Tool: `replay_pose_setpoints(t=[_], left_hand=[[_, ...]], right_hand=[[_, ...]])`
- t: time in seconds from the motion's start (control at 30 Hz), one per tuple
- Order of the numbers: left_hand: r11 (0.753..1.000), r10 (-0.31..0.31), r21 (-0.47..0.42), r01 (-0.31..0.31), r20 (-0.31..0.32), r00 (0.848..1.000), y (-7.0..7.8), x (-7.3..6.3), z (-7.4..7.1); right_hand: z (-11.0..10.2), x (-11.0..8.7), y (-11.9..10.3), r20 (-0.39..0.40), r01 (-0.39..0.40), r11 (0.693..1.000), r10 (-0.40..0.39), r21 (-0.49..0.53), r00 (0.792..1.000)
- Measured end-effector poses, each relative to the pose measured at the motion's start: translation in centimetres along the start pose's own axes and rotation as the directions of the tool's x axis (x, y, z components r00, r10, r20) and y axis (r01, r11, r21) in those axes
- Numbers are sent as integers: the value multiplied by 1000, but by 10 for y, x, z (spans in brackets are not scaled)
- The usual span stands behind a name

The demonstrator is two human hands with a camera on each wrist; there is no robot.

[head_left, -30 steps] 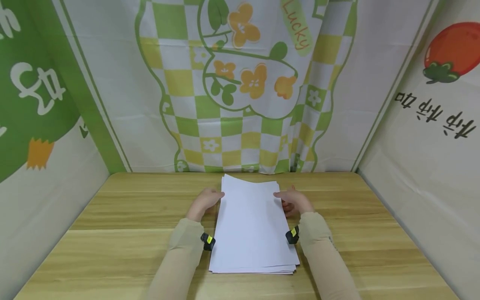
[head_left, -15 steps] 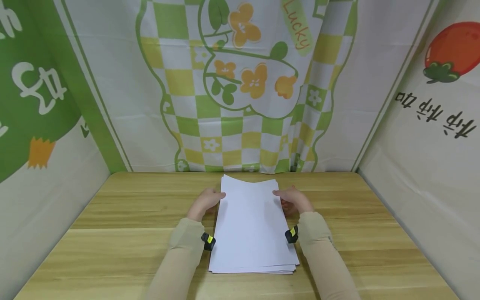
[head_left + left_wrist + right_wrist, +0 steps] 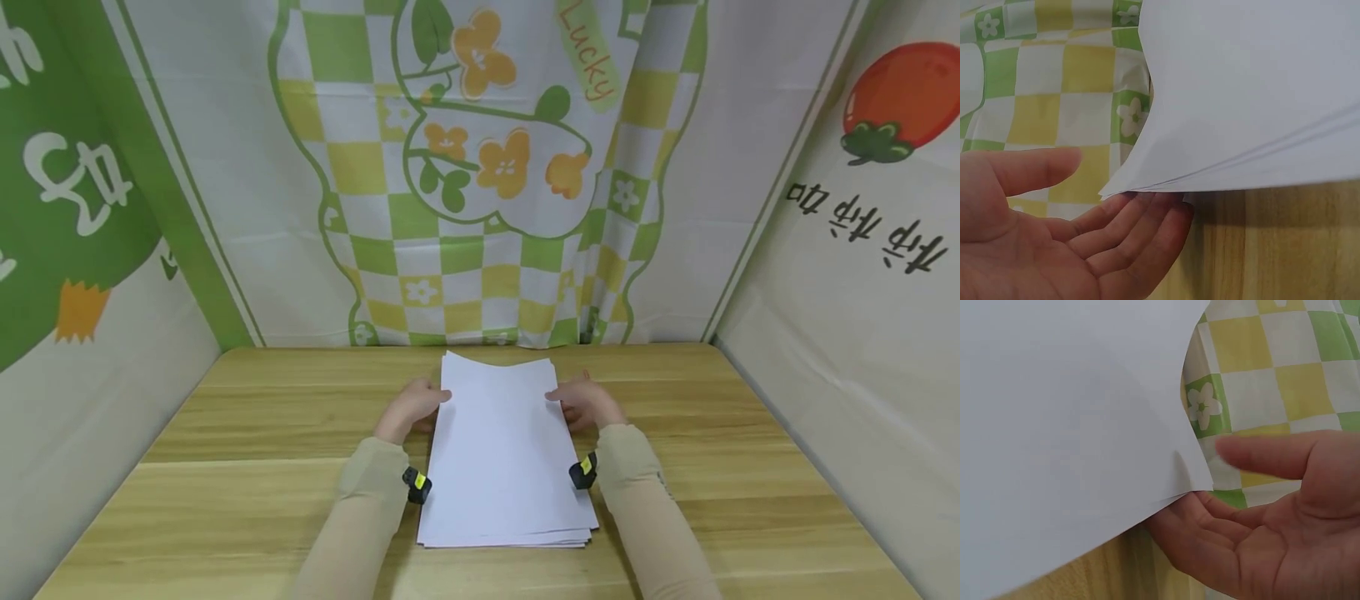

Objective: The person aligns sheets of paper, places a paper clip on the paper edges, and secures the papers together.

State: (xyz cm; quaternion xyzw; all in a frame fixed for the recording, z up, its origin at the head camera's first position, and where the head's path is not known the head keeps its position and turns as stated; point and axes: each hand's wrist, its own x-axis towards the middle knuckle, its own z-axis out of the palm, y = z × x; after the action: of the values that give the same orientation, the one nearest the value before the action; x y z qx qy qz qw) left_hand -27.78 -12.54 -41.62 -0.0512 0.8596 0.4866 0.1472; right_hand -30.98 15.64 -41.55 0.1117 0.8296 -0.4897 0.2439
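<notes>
A stack of white paper (image 3: 498, 467) lies lengthwise on the table, its sheets slightly out of line at the near end. The far edge dips in the middle, with both far corners raised. At the left far corner is my left hand (image 3: 411, 408); in the left wrist view its extended fingers (image 3: 1129, 237) reach under the sheets, and the thumb stands apart from the paper. My right hand (image 3: 591, 402) is at the right far corner. The right wrist view shows its fingers (image 3: 1200, 540) beneath the paper edge and its thumb raised clear of it. The fingertips are hidden under the sheets.
The wooden table (image 3: 225, 492) ends against a hanging green-and-yellow checked cloth (image 3: 480, 275). Printed cloth walls stand on the left (image 3: 112, 417) and right (image 3: 825, 350). Small black cameras sit on the left wrist (image 3: 417, 485) and right wrist (image 3: 583, 471).
Very little differs. The paper stack and both hands stay at the same place on the table; the thumbs sit slightly lower in the head view, which itself has shifted a little.
</notes>
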Motion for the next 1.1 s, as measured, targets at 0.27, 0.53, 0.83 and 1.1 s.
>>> replay_pose_setpoints(t=[0.27, 0.53, 0.83, 1.1], left_hand=[[999, -12, -33, 11, -14, 1000, 3, 1, 3], [1000, 13, 4, -13, -21, 1000, 2, 2, 5], [997, 73, 2, -72, -11, 997, -2, 2, 6], [990, 124, 65, -121, -29, 992, -4, 1, 6]], right_hand=[[0, 4, 5, -18, 66, 995, -68, -77, 998], [0, 3, 5, -15, 89, 992, -91, -89, 996], [2, 3, 4, -10, 103, 991, -104, -85, 994], [3, 5, 6, -27, 89, 993, -91, -78, 995]])
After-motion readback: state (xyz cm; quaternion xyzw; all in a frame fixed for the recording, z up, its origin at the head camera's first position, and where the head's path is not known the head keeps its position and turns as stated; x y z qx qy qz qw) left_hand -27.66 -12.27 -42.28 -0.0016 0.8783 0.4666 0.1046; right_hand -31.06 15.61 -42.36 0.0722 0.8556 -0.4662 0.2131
